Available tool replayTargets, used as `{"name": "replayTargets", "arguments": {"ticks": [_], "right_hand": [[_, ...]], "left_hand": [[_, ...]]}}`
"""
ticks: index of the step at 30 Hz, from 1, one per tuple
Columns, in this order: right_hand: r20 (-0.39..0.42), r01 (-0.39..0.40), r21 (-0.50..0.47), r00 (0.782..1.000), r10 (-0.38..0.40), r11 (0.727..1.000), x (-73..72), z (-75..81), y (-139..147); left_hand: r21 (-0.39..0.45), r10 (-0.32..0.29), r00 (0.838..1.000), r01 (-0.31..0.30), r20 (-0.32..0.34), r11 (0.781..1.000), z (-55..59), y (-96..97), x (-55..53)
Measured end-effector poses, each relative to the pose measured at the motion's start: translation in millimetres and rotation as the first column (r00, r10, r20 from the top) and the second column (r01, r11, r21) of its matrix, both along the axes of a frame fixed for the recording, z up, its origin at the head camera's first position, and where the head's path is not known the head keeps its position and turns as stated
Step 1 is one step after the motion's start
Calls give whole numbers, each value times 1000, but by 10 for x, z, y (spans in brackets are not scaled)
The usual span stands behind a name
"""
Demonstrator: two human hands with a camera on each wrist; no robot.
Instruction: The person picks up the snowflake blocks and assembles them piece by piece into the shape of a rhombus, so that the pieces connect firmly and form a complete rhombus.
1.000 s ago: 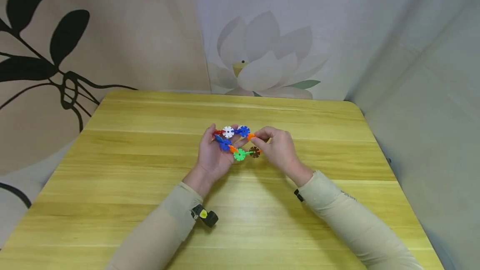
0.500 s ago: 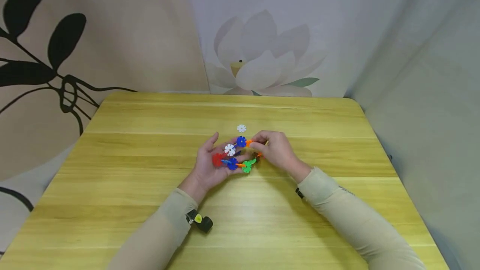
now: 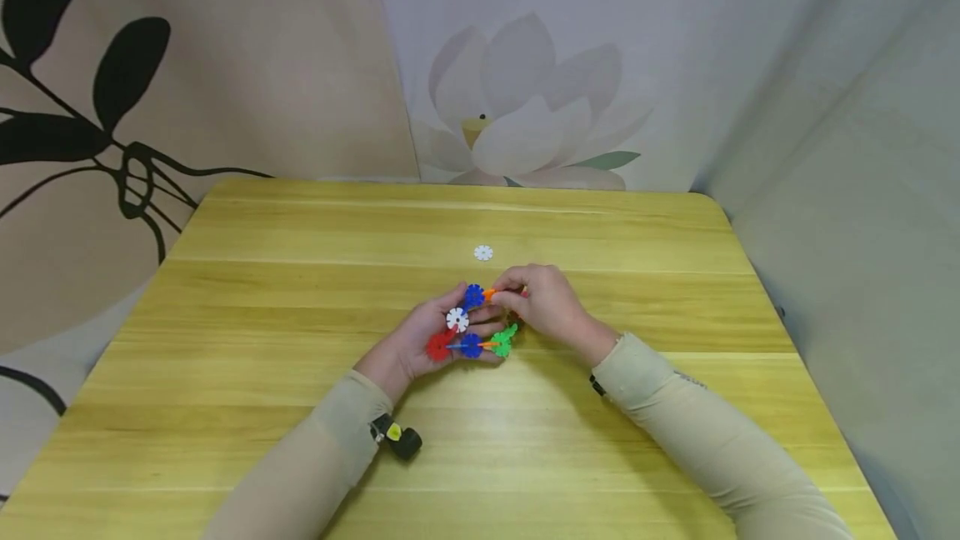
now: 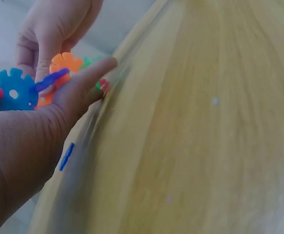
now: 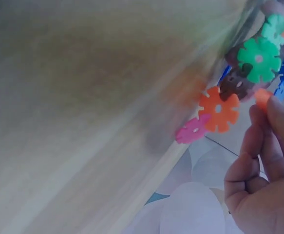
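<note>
A chain of notched snowflake discs runs between my two hands. In the head view my left hand (image 3: pixel 420 340) is palm up with its fingers extended beneath the chain, where a red disc (image 3: pixel 438 347), a white disc (image 3: pixel 457 320) and blue discs (image 3: pixel 471 346) lie over the palm. My right hand (image 3: pixel 551 307) pinches an orange disc (image 5: pixel 262 97) at the chain's far end between thumb and fingers. The right wrist view shows the other end: a green disc (image 5: pixel 258 61), a brown disc (image 5: pixel 236 84), an orange disc (image 5: pixel 225 114) and a pink disc (image 5: pixel 192 131).
A loose white disc (image 3: pixel 483 252) lies on the wooden table (image 3: pixel 337 232) beyond the hands. In the left wrist view a thin blue piece (image 4: pixel 67 157) appears edge-on past the left hand. Printed curtains (image 3: pixel 300 65) hang behind the table and along its right side.
My left hand has drawn lower with the chain, which has spread into a wider loop. The white disc on the table has come into plain view. My right hand keeps its pinch, slightly lower.
</note>
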State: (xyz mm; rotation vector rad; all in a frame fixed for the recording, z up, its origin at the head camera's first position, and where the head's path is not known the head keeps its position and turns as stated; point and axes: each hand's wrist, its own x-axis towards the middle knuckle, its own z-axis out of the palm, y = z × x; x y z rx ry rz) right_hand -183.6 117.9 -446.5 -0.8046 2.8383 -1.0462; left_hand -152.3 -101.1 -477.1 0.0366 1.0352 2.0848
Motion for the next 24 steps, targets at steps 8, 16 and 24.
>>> {"name": "replayTargets", "arguments": {"ticks": [8,16,24], "right_hand": [[-134,-40,19,990,42,999,55,37,3],[-293,-77,25,953,81,997,97,72,-34],[-221,-39,79,974,56,996,73,167,-114]], "left_hand": [[8,-13,1000,14,-21,1000,-13,10,-1],[11,-19,1000,19,1,1000,5,2,-19],[146,-49,999,47,8,988,29,-23,14]]}}
